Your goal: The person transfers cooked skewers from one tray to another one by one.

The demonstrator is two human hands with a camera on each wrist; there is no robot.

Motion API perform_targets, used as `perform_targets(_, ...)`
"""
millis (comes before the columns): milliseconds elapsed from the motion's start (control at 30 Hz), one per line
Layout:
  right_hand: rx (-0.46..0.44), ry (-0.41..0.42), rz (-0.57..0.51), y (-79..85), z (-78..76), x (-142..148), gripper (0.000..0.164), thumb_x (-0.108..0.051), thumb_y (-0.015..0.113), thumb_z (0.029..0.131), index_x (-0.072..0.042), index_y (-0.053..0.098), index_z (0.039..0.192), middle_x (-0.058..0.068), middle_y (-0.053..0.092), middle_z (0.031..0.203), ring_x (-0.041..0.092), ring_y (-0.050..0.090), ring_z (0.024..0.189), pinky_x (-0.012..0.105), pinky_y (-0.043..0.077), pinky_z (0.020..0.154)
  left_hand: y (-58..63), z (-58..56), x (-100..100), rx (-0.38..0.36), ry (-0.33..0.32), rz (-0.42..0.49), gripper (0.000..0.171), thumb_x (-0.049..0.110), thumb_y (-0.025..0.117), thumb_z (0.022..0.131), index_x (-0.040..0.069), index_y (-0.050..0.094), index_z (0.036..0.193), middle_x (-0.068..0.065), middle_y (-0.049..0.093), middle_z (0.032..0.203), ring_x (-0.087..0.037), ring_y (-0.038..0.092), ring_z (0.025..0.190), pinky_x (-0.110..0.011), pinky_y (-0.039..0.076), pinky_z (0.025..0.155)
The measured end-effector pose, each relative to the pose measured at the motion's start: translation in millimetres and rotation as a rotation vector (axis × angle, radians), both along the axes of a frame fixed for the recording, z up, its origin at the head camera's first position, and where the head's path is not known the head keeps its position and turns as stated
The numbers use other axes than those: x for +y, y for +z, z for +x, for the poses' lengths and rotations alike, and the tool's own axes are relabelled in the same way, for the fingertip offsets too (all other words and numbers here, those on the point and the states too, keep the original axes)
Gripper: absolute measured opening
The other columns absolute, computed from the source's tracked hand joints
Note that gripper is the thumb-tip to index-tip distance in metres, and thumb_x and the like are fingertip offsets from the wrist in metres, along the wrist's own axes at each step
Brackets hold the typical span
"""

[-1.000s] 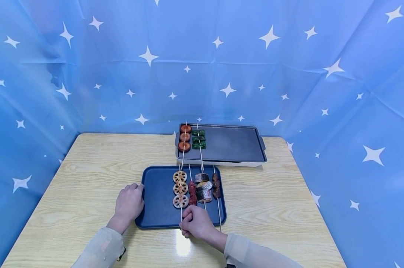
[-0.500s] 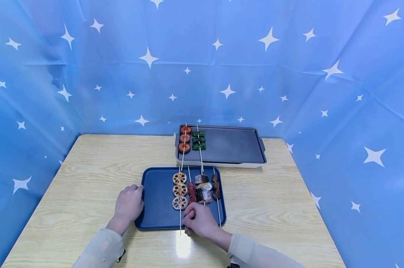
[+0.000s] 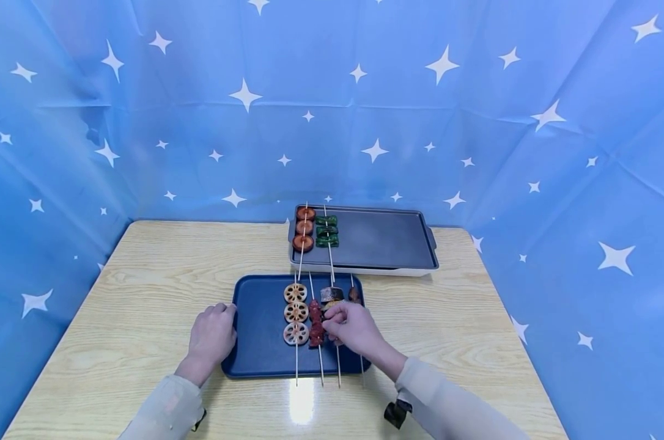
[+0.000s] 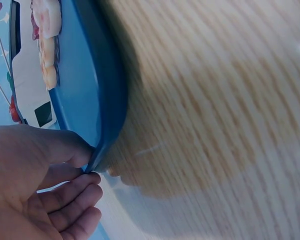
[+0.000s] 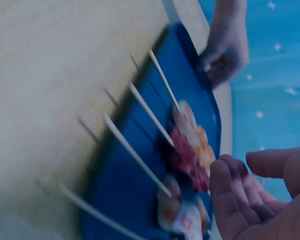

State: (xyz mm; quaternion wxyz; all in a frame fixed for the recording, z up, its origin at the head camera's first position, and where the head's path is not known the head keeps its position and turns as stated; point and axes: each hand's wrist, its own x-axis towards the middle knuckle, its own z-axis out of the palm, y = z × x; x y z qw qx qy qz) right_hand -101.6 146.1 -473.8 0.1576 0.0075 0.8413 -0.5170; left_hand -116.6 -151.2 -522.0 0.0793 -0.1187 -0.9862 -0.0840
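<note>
A pale wooden bench [image 3: 431, 330] spreads beneath and around the right fingers [image 5: 222, 195], its streaked grain also showing beside the left fingers [image 4: 80, 200]; its far corners are rounded. Well beyond both sets of fingers, a blue backdrop [image 3: 332, 134] rises behind the bench's far edge, printed with white four-pointed stars [image 3: 376, 150] in several sizes. More blue sheeting flanks the bench, one side panel [image 3: 51, 201] off to the left of the fingers, another panel [image 3: 585, 201] off to their right. A long crease [image 3: 398, 106] crosses the backdrop. On the wood, nearer the wearer than the right fingers and to their left, lies a bright reflection [image 3: 301, 400].
</note>
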Motion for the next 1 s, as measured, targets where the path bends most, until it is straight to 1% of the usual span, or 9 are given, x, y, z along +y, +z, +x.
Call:
perform_targets(133,0.023,-0.062,0.047,6.9,-12.6,12,0.013,-0.01,0.066,0.089,-0.002,0.065,0.099,0.016,0.071,0.082,0.027,0.07,0.068,0.035,0.061,0.061,0.5,-0.1,0,0.003,0.001,0.004,0.034,0.002,0.065,0.076,-0.005,0.068,0.109,-0.018,0.067,0.093,-0.032,0.062,0.078,-0.045,0.054,0.071)
perform_targets(233,0.038,-0.117,0.065,8.2,-22.9,20,0.011,-0.009,0.067,0.088,-0.002,0.067,0.097,0.013,0.071,0.08,0.025,0.07,0.068,0.037,0.061,0.062,0.4,-0.1,0,0.01,-0.001,0.01,0.033,0.002,0.065,0.076,-0.005,0.068,0.108,-0.019,0.067,0.093,-0.032,0.062,0.078,-0.046,0.054,0.071)
perform_targets(333,0.048,-0.157,0.056,8.0,-33.4,28,0.012,-0.009,0.067,0.088,-0.001,0.068,0.097,0.017,0.071,0.084,0.027,0.07,0.071,0.035,0.061,0.062,-0.1,-0.1,0,0.015,-0.002,0.014,0.033,0.001,0.064,0.076,-0.005,0.068,0.108,-0.019,0.068,0.093,-0.032,0.062,0.078,-0.046,0.054,0.071)
perform_targets(433,0.048,-0.17,0.045,10.0,-42.6,35,0.016,-0.01,0.067,0.089,0.0,0.069,0.101,0.021,0.071,0.089,0.029,0.07,0.073,0.033,0.06,0.063,-1.0,-0.3,-1,0.013,-0.002,0.017,0.033,0.001,0.065,0.076,-0.005,0.068,0.109,-0.019,0.068,0.094,-0.032,0.062,0.079,-0.046,0.054,0.071)
perform_targets(567,0.038,-0.168,0.041,13.8,-51.9,40,0.022,-0.013,0.066,0.091,0.0,0.069,0.107,0.018,0.072,0.092,0.026,0.07,0.075,0.035,0.061,0.067,-2.4,-0.5,-1,0.01,-0.004,0.019,0.034,0.002,0.065,0.076,-0.005,0.068,0.109,-0.018,0.068,0.095,-0.032,0.062,0.079,-0.045,0.054,0.073)
perform_targets(667,0.027,-0.165,0.044,16.4,-57.6,42,0.024,-0.015,0.066,0.091,0.0,0.07,0.109,0.015,0.073,0.093,0.023,0.071,0.076,0.034,0.061,0.068,-3.6,-0.8,-1,0.021,-0.008,0.023,0.034,0.001,0.065,0.075,-0.004,0.068,0.109,-0.018,0.068,0.095,-0.032,0.062,0.079,-0.045,0.054,0.072)
perform_targets(767,0.027,-0.156,0.054,18.1,-61.9,40,0.024,-0.016,0.066,0.091,-0.001,0.07,0.11,0.017,0.073,0.094,0.024,0.071,0.077,0.032,0.061,0.067,-4.4,-1.0,-1,0.035,-0.011,0.025,0.033,0.001,0.065,0.075,-0.005,0.068,0.107,-0.018,0.068,0.094,-0.032,0.062,0.077,-0.045,0.054,0.071)
perform_targets(900,0.065,-0.118,0.105,17.7,-65.1,36,0.024,-0.016,0.066,0.092,-0.001,0.07,0.11,0.02,0.073,0.095,0.029,0.071,0.078,0.033,0.061,0.067,-5.0,-0.5,-1,0.038,-0.012,0.022,0.034,0.001,0.065,0.074,-0.005,0.068,0.107,-0.018,0.067,0.092,-0.031,0.061,0.076,-0.045,0.054,0.07)
perform_targets(1000,0.093,-0.093,0.137,16.7,-66.6,32,0.022,-0.017,0.066,0.092,-0.001,0.07,0.107,0.02,0.073,0.093,0.031,0.071,0.079,0.036,0.061,0.067,-5.9,-0.2,-2,0.039,-0.01,0.024,0.034,0.001,0.066,0.073,-0.005,0.068,0.107,-0.017,0.067,0.09,-0.032,0.061,0.076,-0.045,0.053,0.069)
